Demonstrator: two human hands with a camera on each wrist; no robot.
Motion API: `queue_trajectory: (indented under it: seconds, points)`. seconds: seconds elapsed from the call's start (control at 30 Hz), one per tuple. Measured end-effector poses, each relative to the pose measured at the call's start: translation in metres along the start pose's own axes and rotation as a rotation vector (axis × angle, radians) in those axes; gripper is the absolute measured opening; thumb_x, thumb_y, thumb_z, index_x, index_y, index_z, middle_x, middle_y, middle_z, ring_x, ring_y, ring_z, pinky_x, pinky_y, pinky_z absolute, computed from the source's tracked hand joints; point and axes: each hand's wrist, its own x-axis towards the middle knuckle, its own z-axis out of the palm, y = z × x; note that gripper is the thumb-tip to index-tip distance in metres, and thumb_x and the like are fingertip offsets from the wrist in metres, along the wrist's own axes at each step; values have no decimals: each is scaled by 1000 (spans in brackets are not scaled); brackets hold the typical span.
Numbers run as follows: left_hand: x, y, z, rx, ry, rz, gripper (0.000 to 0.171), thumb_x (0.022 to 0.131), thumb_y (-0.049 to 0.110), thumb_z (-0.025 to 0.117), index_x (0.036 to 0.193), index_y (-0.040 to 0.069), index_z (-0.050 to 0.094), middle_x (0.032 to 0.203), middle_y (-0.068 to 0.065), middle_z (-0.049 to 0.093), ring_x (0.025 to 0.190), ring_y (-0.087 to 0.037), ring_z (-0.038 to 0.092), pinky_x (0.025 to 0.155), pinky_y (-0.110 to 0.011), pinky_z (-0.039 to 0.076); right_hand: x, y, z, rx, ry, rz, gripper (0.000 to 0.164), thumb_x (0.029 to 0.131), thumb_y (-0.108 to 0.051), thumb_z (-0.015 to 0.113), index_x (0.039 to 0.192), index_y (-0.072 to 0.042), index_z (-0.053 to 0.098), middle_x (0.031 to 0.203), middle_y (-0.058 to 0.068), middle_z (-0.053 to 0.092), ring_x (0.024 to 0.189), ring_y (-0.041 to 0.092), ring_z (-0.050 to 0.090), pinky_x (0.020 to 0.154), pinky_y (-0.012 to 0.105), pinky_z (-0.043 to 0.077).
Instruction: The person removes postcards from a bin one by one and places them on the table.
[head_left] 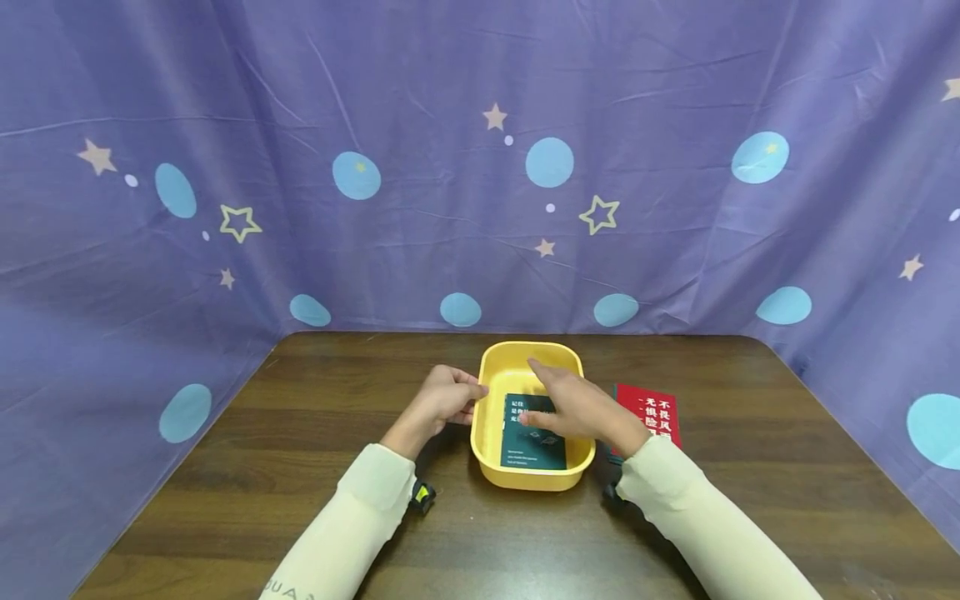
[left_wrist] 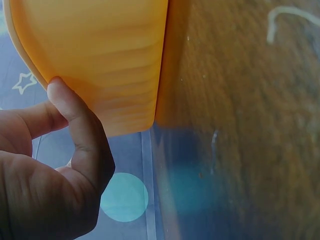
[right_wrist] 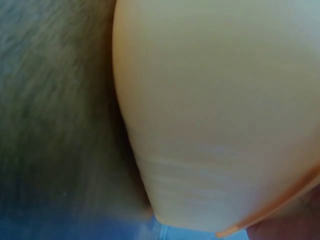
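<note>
A yellow plastic basket stands on the table. Inside it lies a dark green booklet with white lettering, partly covered by my right hand. At the basket's left side, my left hand holds the rim between thumb and fingers; the left wrist view shows a fingertip right at the rim. My right hand reaches over the right rim and hovers above the booklet, fingers extended and spread from the thumb, with nothing gripped. In the right wrist view the basket's outer wall fills most of the picture.
Right of the basket, a red booklet with white characters lies on top of something green, partly hidden by the right forearm. The brown wooden table ends at a purple curtain with stars and blue dots.
</note>
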Motion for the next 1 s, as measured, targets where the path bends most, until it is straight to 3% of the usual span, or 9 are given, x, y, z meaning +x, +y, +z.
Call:
queue_trajectory:
  seconds: [0.37,0.57,0.8,1.0]
  points:
    - [1,0,3,-1,8,-3,14,88,6,68,95,-5,63,74,-11,61,52,-12,55,48,-25,56,-4,-6,6,-331,-206,15,118,74,-86,50,155,-8,16,147,13,42,135,26,36,115,46,23]
    - [1,1,2,-3,8,-3,15,88,6,68,96,-5,63,74,-11,60,51,-12,54,48,-25,56,-1,-9,5,-412,-292,55,126,66,-92,46,157,-12,11,145,11,45,133,27,39,115,49,19]
    - [-1,2,3,-6,10,-7,14,88,6,68,96,-5,63,74,-11,60,52,-12,55,50,-26,57,0,-10,8,-446,-281,52,127,63,-95,44,156,-14,16,134,6,55,118,21,53,107,43,29]
    - [-1,1,3,-7,9,-6,14,88,5,68,96,-5,63,73,-10,60,51,-12,55,49,-26,57,1,-9,10,-458,-255,42,127,60,-96,46,155,-14,23,128,6,56,111,19,53,100,41,34]
